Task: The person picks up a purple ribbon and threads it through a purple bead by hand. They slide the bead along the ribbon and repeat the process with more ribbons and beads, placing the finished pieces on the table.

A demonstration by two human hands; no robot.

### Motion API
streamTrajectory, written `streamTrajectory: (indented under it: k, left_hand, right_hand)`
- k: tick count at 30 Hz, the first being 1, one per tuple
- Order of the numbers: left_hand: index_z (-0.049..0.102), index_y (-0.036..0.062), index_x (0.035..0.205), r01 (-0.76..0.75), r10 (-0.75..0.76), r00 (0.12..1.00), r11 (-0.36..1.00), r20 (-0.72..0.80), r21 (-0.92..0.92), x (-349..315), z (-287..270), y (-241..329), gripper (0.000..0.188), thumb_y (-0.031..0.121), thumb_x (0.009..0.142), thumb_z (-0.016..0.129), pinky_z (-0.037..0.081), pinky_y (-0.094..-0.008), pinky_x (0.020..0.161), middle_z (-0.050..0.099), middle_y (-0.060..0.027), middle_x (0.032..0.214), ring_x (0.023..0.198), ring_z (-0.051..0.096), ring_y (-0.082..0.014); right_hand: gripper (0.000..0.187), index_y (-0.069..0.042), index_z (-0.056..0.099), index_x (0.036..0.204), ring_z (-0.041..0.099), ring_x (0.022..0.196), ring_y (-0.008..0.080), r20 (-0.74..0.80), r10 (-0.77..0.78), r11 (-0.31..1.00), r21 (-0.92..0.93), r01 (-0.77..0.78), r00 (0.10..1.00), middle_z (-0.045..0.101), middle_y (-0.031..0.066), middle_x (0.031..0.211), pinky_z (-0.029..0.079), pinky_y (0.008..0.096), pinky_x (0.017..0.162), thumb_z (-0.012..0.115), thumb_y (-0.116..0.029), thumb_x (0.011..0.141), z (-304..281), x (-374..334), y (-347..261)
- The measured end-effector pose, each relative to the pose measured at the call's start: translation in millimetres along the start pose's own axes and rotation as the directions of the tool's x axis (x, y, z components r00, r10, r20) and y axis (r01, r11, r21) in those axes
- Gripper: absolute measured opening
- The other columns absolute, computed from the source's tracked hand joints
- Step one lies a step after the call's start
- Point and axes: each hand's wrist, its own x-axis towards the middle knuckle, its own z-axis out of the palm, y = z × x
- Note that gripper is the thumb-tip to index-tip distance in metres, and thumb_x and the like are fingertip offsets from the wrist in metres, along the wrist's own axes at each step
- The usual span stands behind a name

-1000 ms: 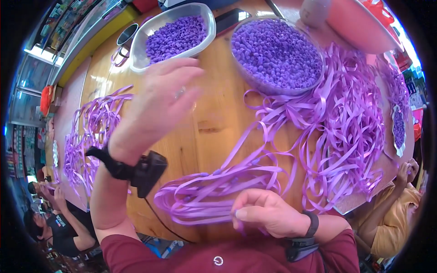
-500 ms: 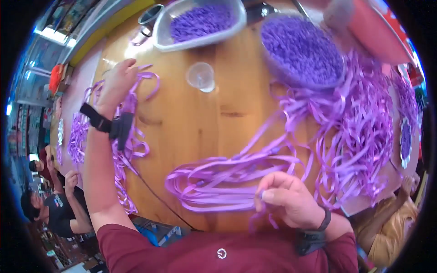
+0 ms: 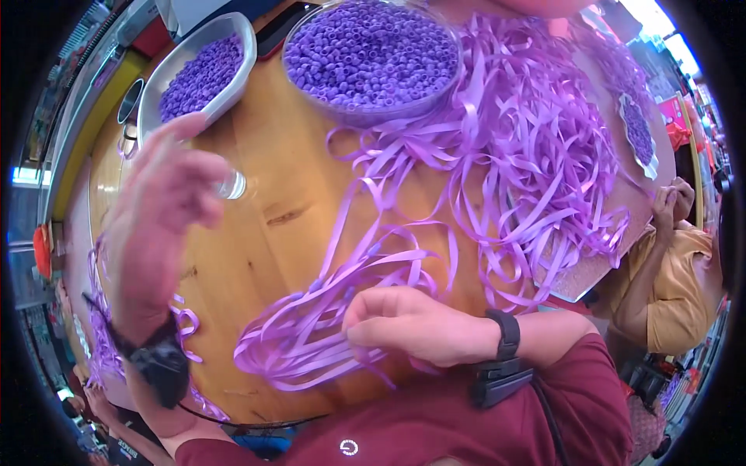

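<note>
My left hand [image 3: 167,198] is raised over the left of the wooden table, smeared by motion, its fingers apart and holding nothing. Beyond its fingertips, a small clear cup [image 3: 235,185] is partly covered by the hand. Close to my body, my right hand [image 3: 412,326] has thumb and fingers pinched together on a purple ribbon [image 3: 371,363], whose end hangs below the hand. Beside and under that hand, looped purple ribbons [image 3: 272,349] lie in a long bundle. Small purple beads are threaded on some of them.
A round clear bowl of purple beads [image 3: 373,58] and a white tub [image 3: 247,46] of beads stand at the back. A large heap of ribbons [image 3: 536,147] spreads to the right. A dark phone [image 3: 286,29] lies between the containers. Another person [image 3: 660,287] sits at the right.
My view has turned toward the right. My left hand has lifted from the ribbons at the left, its fingers spreading. My right hand stays by the ribbon bundle, still pinched.
</note>
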Motion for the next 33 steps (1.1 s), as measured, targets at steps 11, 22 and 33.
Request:
streamTrajectory:
  k: [11,22,33]
  left_hand:
    - [0.05,0.0068,0.088,0.224,-0.226,0.974,0.968,0.008,0.115,106,50,-61,0.026,0.033,0.085,0.051,0.039,-0.0189,0.048,0.057,-0.0019,0.072,0.053,0.049,-0.0066]
    - [0.041,-0.0017,0.114,-0.064,-0.047,0.988,0.734,0.144,0.676,-50,18,-46,0.056,0.029,0.073,0.062,0.037,-0.031,0.084,0.048,-0.0139,0.107,0.098,0.047,-0.0208]
    - [0.052,0.0006,0.111,-0.285,0.232,0.949,0.352,0.212,0.892,-152,55,-106,0.047,0.015,0.067,0.058,0.042,-0.037,0.081,0.052,-0.0118,0.105,0.097,0.05,-0.026]
  right_hand:
    - [0.011,-0.003,0.052,0.083,0.048,0.066,0.0048,0.081,-0.037,0.999,0.015,0.036,0.996,0.052,-0.0019,0.072,0.039,0.02,0.061,0.055,-0.013,0.081,-2,5,10]
    - [0.007,-0.002,0.055,0.081,0.053,0.059,0.0114,0.581,0.043,0.935,-0.309,0.172,0.813,0.057,0.0041,0.071,0.039,0.0235,0.05,0.061,-0.002,0.076,1,-11,14]
    - [0.011,0.003,0.057,0.081,0.055,0.059,0.0138,0.443,0.14,0.952,-0.306,0.003,0.886,0.06,0.0107,0.072,0.04,0.0239,0.05,0.061,0.001,0.071,8,-9,21]
